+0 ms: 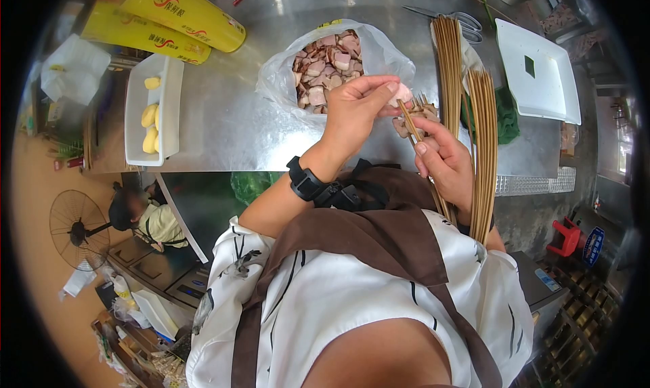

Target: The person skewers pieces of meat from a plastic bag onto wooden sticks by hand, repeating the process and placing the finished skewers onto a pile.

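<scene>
My left hand [355, 110], with a black band on its wrist, pinches a pale pink piece of meat [403, 92] between thumb and fingers. The tip of a bamboo skewer [407, 116] meets this piece. My right hand [443, 159] is closed round the skewer, its thumb and forefinger along the shaft. Just beyond the right fingers lie meat pieces on skewers [401, 126], partly hidden by the hands. Left of them, an open clear plastic bag [276, 83] holds many cut meat pieces [325, 66]. Beside my right hand rest two thick bundles of bare skewers [482, 144].
A white tub [173, 110] with several yellow items stands at left, near yellow cling-film boxes [183, 15]. Scissors [467, 24], a green cloth [506, 117] and a white tray [542, 90] lie at right on the metal table [237, 127]. Another person [154, 219] is beyond the table's left end.
</scene>
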Demonstrator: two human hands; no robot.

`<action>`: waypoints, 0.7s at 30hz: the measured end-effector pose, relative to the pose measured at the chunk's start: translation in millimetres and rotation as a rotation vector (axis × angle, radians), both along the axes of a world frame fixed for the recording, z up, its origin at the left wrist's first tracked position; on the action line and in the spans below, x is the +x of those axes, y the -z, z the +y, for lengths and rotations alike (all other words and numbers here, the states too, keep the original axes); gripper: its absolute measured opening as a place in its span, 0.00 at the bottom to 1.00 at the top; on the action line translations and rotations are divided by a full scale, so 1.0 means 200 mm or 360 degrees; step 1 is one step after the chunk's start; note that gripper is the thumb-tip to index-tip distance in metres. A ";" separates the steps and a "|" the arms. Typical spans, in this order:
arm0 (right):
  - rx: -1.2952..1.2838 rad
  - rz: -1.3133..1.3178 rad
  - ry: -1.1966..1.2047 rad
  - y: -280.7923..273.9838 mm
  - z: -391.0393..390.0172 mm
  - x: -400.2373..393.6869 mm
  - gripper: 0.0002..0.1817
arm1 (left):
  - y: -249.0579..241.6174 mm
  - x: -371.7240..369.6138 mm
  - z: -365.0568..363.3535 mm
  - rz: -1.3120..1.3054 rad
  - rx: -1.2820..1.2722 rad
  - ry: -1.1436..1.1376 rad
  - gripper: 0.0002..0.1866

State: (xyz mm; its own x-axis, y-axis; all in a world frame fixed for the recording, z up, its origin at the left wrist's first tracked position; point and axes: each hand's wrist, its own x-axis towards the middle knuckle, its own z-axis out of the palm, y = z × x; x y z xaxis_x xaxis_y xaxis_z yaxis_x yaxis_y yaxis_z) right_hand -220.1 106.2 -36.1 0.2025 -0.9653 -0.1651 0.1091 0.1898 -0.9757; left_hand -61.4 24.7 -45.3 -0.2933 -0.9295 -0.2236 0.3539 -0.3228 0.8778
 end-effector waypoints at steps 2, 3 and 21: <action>0.0005 0.0001 0.0005 0.00 0.00 0.00 0.19 | 0.00 0.00 0.00 0.0050 0.0049 0.0020 0.12; 0.0001 0.0006 0.0007 0.00 0.00 0.00 0.19 | -0.01 0.01 0.00 0.0068 0.0109 0.0042 0.12; 0.0017 -0.0031 0.0019 -0.01 0.00 0.00 0.19 | -0.02 -0.01 0.02 0.0002 -0.0066 -0.0006 0.12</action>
State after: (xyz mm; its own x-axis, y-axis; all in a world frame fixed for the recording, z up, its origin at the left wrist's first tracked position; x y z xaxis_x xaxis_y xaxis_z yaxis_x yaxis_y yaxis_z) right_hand -219.5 106.6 -34.0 0.1940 -0.9658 -0.1717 0.1306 0.1989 -0.9713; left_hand -63.2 29.2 -41.8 -0.2902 -0.9390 -0.1843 0.3564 -0.2848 0.8899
